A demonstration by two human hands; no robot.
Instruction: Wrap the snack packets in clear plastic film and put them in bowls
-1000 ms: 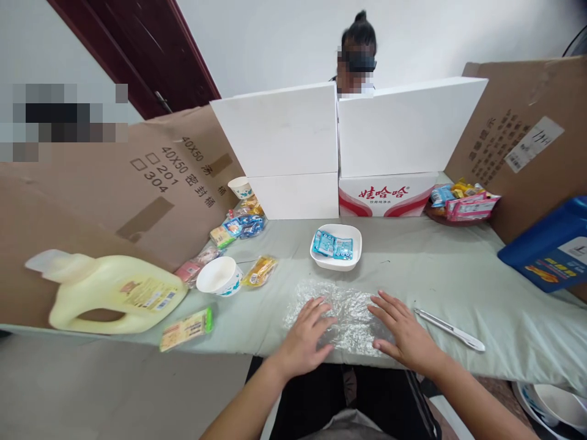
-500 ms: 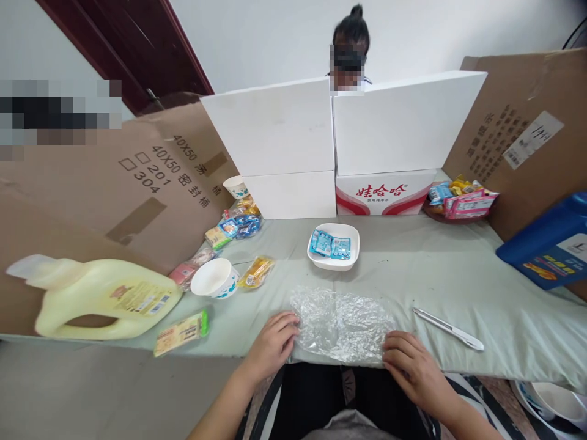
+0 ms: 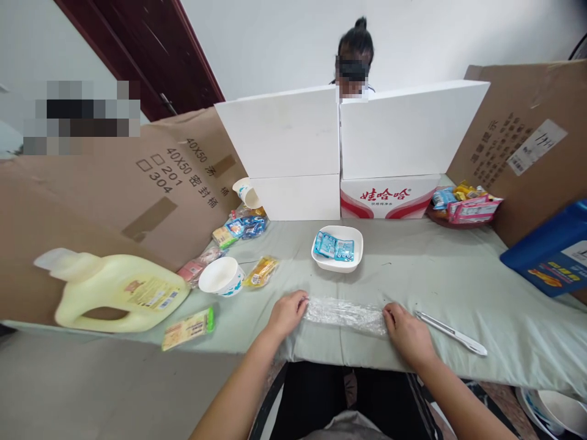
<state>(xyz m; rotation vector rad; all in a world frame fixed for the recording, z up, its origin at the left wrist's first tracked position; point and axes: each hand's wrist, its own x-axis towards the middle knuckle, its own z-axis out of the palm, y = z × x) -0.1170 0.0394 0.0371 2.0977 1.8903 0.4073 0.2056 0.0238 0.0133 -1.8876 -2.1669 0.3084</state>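
A sheet of clear crinkled plastic wrap [image 3: 345,313] lies folded into a narrow strip on the pale green cloth. My left hand [image 3: 287,313] pinches its left end and my right hand [image 3: 406,332] pinches its right end. Behind the strip stands a white square bowl [image 3: 337,260] holding two blue packets [image 3: 334,246]. A white utility knife [image 3: 450,332] lies just right of my right hand.
A yellow detergent jug [image 3: 117,291], a white paper cup [image 3: 222,277] and several snack packets [image 3: 240,228] sit at left. White boxes [image 3: 348,146] and cardboard sheets [image 3: 518,146] wall the table. A person sits behind the boxes. A blue container [image 3: 553,253] is at right.
The flat wrap was gripped at its near corners and folded away from me into a narrow strip. Both hands went from resting flat on it to pinching its ends.
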